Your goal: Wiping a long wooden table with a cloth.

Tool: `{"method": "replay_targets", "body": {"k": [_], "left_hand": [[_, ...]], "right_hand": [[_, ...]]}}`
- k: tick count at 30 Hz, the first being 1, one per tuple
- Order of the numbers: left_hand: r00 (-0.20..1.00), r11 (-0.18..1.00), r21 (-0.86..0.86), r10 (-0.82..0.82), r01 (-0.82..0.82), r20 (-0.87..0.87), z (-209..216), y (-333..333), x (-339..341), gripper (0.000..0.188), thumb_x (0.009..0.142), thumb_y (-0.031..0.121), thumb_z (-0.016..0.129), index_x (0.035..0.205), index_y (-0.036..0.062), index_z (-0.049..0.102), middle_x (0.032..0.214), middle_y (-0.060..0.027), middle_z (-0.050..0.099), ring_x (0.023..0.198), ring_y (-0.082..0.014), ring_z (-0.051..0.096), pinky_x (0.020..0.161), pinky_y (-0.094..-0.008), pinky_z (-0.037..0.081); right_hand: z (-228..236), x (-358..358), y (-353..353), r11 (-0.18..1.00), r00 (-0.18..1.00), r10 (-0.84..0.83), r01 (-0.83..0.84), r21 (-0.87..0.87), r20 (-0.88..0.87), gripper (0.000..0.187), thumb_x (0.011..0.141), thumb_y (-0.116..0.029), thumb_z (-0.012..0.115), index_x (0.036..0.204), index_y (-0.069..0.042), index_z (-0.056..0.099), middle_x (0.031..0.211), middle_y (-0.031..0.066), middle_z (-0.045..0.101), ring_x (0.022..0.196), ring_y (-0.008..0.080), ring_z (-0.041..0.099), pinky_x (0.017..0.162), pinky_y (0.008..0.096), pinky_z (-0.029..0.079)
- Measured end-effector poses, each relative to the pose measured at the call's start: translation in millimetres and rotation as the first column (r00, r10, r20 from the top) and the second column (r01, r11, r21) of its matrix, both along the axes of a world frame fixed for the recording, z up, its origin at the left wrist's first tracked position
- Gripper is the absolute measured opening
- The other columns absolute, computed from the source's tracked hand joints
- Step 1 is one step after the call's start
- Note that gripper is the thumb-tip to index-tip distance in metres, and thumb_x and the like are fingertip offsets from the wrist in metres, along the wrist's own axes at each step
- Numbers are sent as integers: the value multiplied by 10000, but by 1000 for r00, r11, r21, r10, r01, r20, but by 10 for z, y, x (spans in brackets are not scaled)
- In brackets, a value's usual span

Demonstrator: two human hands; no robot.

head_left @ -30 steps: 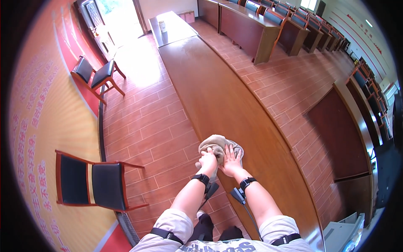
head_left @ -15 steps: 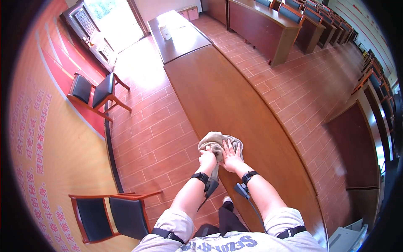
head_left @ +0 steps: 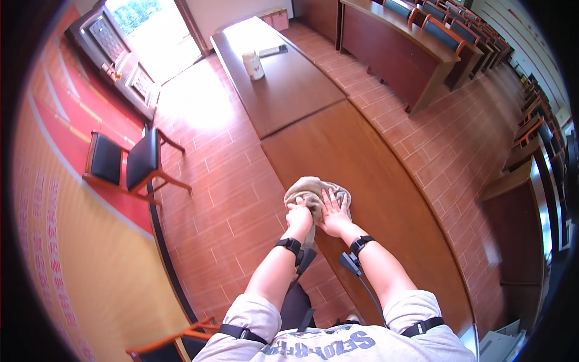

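Beige cloth (head_left: 310, 186) lies bunched on the brown table (head_left: 392, 223), at its left edge, a fold hanging over the side. Left hand (head_left: 298, 216): fingers curled into the cloth, gripping it. Right hand (head_left: 333, 217): flat, fingers spread, pressed to the cloth just beside the left. From here I see a pale canister (head_left: 254, 66) upright farther along; black-seated chair (head_left: 126, 163) by the wall, left.
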State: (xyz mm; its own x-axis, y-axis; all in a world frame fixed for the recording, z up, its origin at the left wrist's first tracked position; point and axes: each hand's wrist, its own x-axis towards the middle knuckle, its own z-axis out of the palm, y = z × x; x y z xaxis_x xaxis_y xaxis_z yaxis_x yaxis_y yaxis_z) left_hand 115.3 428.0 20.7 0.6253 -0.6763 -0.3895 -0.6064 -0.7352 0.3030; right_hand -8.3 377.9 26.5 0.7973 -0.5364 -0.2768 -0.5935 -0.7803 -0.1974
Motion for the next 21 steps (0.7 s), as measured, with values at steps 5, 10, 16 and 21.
{"method": "replay_targets", "body": {"k": [5, 10, 16, 21], "left_hand": [[999, 984, 177, -23, 14, 49, -68, -502, 717, 312, 912, 225, 435, 1173, 74, 357, 1059, -219, 475, 891, -335, 618, 696, -425, 527], [990, 954, 281, -125, 103, 62, -24, -697, 932, 371, 874, 193, 508, 1167, 34, 346, 1042, -229, 487, 874, -299, 634, 714, -359, 530], [977, 980, 2, -201, 201, 78, -151, -449, 1079, 392, 833, 215, 530, 1113, 16, 341, 1035, -288, 473, 824, -385, 615, 671, -423, 528], [972, 967, 114, -233, 230, 16, -33, -802, 1774, 478, 828, 222, 538, 1186, 29, 286, 1041, -285, 460, 833, -412, 607, 682, -452, 521]], "right_hand": [[-45, 687, -396, 999, 994, -31, 32, -11, 101, 725, 826, -454, 527, 1359, -9, 315, 1500, 161, -7, 1383, 336, -58, 996, 692, -11], [15, 898, -624, 999, 998, -42, 42, 1, 48, 734, 816, -468, 532, 1358, -22, 322, 1500, 155, 5, 1384, 330, -57, 1003, 687, 2], [3, 990, -735, 999, 991, 45, -48, 24, 130, 753, 786, -473, 570, 1370, -66, 323, 1505, 127, 28, 1389, 308, -32, 1011, 685, 6], [4, 1572, -981, 1000, 979, -22, 26, -16, 205, 745, 794, -511, 534, 1373, -87, 334, 1507, 97, 63, 1392, 290, -20, 1016, 673, -12]]}}
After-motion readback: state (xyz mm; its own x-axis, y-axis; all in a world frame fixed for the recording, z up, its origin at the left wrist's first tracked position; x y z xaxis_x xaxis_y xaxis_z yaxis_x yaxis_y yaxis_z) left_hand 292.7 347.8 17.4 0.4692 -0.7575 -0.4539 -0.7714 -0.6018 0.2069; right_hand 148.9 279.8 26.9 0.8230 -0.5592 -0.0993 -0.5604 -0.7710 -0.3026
